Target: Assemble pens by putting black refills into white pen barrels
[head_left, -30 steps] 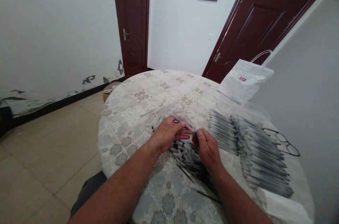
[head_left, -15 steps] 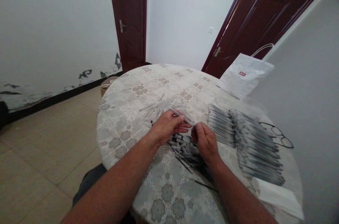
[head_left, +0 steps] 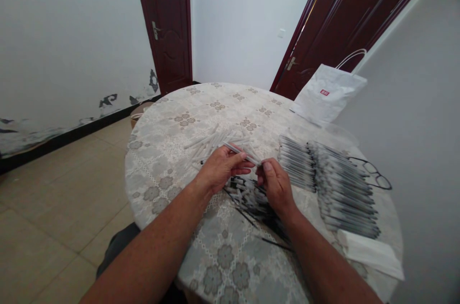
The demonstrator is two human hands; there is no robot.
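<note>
My left hand (head_left: 222, 165) is closed on a slim, pale pen barrel (head_left: 234, 149), thumb along it, and the barrel slants down to the right. At its lower right end the fingers of my right hand (head_left: 276, 183) are pinched together; what sits between them there is partly hidden. Just beyond my left hand lies a loose pile of whitish tubes (head_left: 203, 143). Below and between the hands is a heap of thin black sticks with pale ends (head_left: 247, 194), partly covered by my right hand and forearm.
To the right lie a row of pale sticks (head_left: 296, 163) and a thicker stack of dark-tipped ones (head_left: 348, 198). Eyeglasses (head_left: 381, 181), a folded white paper (head_left: 373, 252) and a white bag (head_left: 328, 95) are there too. A patterned cloth covers the round table (head_left: 215, 246).
The whole view has shifted slightly, so everything sits a little higher and further left. Both hands keep nearly the same hold on the pen barrel.
</note>
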